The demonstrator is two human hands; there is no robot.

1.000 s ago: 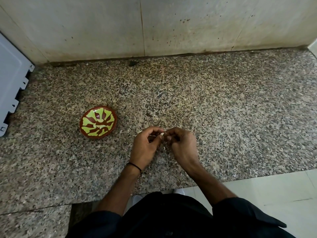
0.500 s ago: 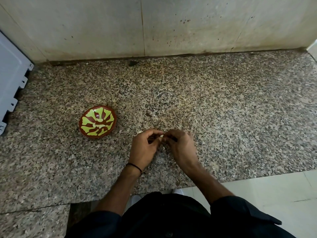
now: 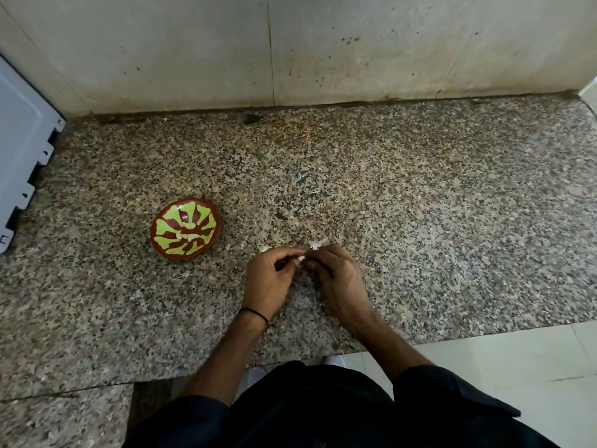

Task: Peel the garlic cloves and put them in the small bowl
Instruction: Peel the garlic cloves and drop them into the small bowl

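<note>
Counter (image 3: pixel 420 205): speckled granite, polished, grey-brown grain, flat. Front edge straight, with a step cut at lower left; pale glossy floor tile (image 3: pixel 517 367) below it at right.

Wall (image 3: pixel 355 43): pale stone slabs, one vertical seam, dark spatter and a grimy joint line where it meets the counter.

Panel (image 3: pixel 19 124): white, smooth, with a notched edge. It stands at the far left on the counter's edge.

Bowl (image 3: pixel 161 250): small, round, shallow, glazed red-brown with yellow-green leaf shapes. Sits flat on the granite, left of the hands and apart from them. Pale bits at its middle; cannot tell if they are cloves or pattern.

Left hand (image 3: pixel 268 276) and right hand (image 3: pixel 336 279): together over the counter near the front edge, fingers curled, tips meeting. Both pinch one clove (image 3: pixel 301 259), small, pale, mostly hidden by the fingers, held just above the granite. A papery white skin (image 3: pixel 318 244) sticks up beyond the right fingertips. Thin black thread (image 3: pixel 255 313) on the left wrist; dark sleeves below.

Open granite runs wide to the right and back to the wall; bare counter lies between bowl and hands.
</note>
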